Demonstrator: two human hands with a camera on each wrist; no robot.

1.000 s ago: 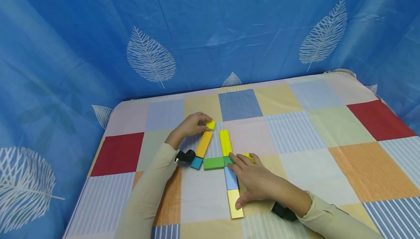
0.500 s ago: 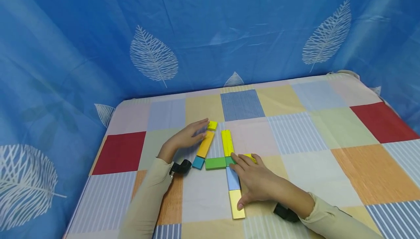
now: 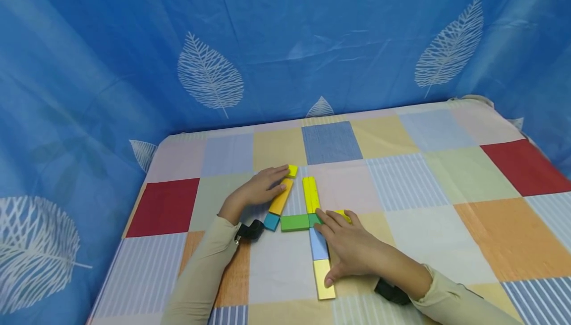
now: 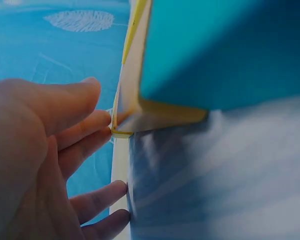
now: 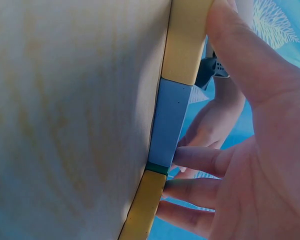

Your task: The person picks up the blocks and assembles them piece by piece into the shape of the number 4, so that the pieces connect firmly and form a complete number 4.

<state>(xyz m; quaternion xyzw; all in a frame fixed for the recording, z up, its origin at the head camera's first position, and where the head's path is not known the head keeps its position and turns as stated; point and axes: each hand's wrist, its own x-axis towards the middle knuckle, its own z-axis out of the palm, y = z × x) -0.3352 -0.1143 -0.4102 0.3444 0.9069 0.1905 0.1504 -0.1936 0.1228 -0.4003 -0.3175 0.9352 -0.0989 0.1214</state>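
Observation:
Flat coloured blocks lie in a pattern on the cloth. My left hand (image 3: 258, 189), fingers extended, has its fingertips against the left side of a small yellow block (image 3: 293, 171); its thumb lies by an orange block (image 3: 282, 198). A teal block (image 3: 271, 222) sits below that and looms large in the left wrist view. My right hand (image 3: 357, 249) is spread over a column: its fingers rest on a green square (image 3: 314, 220) and a partly hidden yellow block (image 3: 344, 215), its thumb on a pale yellow block (image 3: 323, 287). A light blue block (image 3: 318, 243) lies between.
A long green block (image 3: 294, 223) runs left from the green square, and a long bright yellow block (image 3: 311, 194) points away from it. The patchwork cloth (image 3: 410, 236) covers the table; a blue leaf-print curtain (image 3: 294, 47) hangs behind and at the sides.
My left hand has let go of the small yellow block it pinched; its fingers straightened and now touch the block's side. My right hand stays over the column.

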